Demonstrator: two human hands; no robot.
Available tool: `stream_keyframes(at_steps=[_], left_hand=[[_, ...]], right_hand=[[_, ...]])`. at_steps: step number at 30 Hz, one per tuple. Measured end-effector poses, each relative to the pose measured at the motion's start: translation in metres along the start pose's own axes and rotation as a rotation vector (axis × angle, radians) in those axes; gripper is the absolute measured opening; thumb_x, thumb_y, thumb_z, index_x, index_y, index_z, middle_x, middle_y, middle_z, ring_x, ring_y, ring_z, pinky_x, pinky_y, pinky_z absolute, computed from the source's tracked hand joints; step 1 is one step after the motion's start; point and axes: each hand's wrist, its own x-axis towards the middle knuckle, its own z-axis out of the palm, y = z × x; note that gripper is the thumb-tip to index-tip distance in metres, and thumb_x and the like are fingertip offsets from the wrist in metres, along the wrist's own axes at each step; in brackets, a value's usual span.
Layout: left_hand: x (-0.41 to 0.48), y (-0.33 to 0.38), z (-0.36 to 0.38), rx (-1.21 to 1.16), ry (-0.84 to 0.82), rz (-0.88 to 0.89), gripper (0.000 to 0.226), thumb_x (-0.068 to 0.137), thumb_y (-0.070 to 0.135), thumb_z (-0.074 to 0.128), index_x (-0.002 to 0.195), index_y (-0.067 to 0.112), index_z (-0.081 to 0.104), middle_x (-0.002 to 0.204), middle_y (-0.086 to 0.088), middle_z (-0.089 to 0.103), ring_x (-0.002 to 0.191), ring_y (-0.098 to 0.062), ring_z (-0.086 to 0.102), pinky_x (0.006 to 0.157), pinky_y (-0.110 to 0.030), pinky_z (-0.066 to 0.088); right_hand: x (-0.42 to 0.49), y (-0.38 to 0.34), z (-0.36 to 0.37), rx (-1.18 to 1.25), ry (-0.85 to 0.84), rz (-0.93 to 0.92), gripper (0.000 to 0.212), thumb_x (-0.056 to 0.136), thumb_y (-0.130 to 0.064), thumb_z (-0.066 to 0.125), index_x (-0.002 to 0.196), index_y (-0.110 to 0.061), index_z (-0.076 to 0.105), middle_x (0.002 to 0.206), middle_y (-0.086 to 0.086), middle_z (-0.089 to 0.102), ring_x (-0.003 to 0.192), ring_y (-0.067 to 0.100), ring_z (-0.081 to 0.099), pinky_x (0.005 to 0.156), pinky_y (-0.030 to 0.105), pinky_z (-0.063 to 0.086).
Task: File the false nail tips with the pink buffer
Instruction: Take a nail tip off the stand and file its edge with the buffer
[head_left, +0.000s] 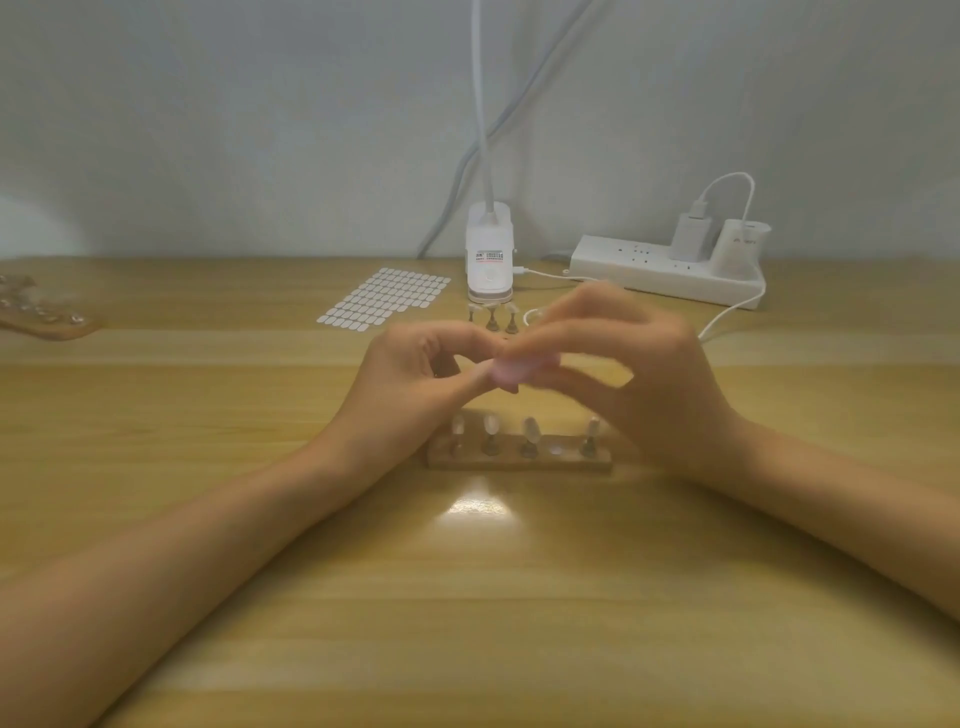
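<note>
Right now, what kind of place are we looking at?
Probably a home or small-studio nail-craft station on a wooden desk. The cues are false nail tips standing on a wooden holder, a sheet of adhesive tabs, and a clip lamp beside a power strip.

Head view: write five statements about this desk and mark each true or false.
1. The left hand and right hand meet above the holder. True.
2. The holder carries four nail tips and one empty slot. True.
3. The buffer lies flat on the desk. False: the buffer is held up at the fingertips where the hands meet.
4. The sticker sheet lies right of the strip. False: the sticker sheet lies left of the strip.
5. Nothing is plugged into the strip. False: a white charger sits in it.
</note>
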Motion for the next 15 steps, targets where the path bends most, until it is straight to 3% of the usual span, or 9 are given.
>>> stream_keyframes(at_steps=[2, 6, 8, 10, 13, 15], left_hand=[[0.0002, 0.0013, -0.0014, -0.011, 0.001, 0.0, 0.007, 0.09, 0.015, 0.074, 0.084, 0.017, 0.078, 0.068, 0.012, 0.072, 0.049, -0.003, 0.046, 0.047, -0.024, 0.038], [-0.0012, 0.0024, 0.0003, 0.003, -0.014, 0.034, 0.008, 0.089, 0.022, 0.072, 0.083, 0.02, 0.076, 0.056, 0.02, 0.063, 0.042, 0.0, 0.036, 0.046, -0.012, 0.03], [-0.0001, 0.0017, -0.0004, -0.01, -0.003, 0.018, 0.009, 0.089, 0.023, 0.073, 0.084, 0.018, 0.078, 0.064, 0.015, 0.069, 0.047, 0.0, 0.04, 0.049, -0.02, 0.036], [-0.0002, 0.0023, -0.001, -0.029, -0.003, 0.01, 0.007, 0.088, 0.023, 0.075, 0.086, 0.018, 0.079, 0.074, 0.007, 0.075, 0.052, -0.01, 0.047, 0.054, -0.035, 0.042], [-0.0008, 0.0029, -0.0002, -0.032, -0.01, 0.027, 0.004, 0.086, 0.026, 0.078, 0.086, 0.023, 0.079, 0.074, 0.007, 0.075, 0.054, -0.035, 0.048, 0.053, -0.042, 0.041], [-0.0001, 0.0024, -0.0007, -0.014, -0.008, 0.034, 0.005, 0.088, 0.023, 0.077, 0.083, 0.024, 0.078, 0.069, 0.011, 0.072, 0.048, -0.022, 0.047, 0.049, -0.032, 0.04]], right_hand=[[0.0024, 0.0044, -0.0052, -0.006, 0.044, 0.069, 0.016, 0.088, -0.009, 0.076, 0.104, -0.008, 0.077, 0.092, 0.009, 0.068, 0.085, 0.019, 0.065, 0.077, 0.038, 0.053], [0.0014, 0.0006, -0.0004, 0.013, -0.004, 0.017, 0.015, 0.088, -0.009, 0.077, 0.103, -0.007, 0.078, 0.091, 0.009, 0.068, 0.085, 0.021, 0.066, 0.077, 0.035, 0.054], [0.0023, 0.0032, -0.004, 0.023, 0.028, 0.076, 0.015, 0.089, -0.009, 0.076, 0.103, -0.006, 0.078, 0.092, 0.01, 0.069, 0.085, 0.02, 0.066, 0.077, 0.038, 0.054], [0.0022, 0.0031, -0.0056, 0.023, 0.045, 0.106, 0.015, 0.089, -0.009, 0.076, 0.104, -0.007, 0.077, 0.092, 0.01, 0.069, 0.085, 0.019, 0.066, 0.077, 0.038, 0.054], [0.001, -0.0036, 0.0017, 0.028, -0.015, 0.015, 0.017, 0.087, -0.007, 0.078, 0.103, -0.006, 0.078, 0.091, 0.011, 0.068, 0.085, 0.022, 0.066, 0.078, 0.035, 0.054], [0.0025, -0.0004, -0.0022, 0.034, 0.011, 0.065, 0.017, 0.087, -0.008, 0.077, 0.104, -0.006, 0.077, 0.092, 0.012, 0.069, 0.086, 0.022, 0.067, 0.078, 0.036, 0.054]])
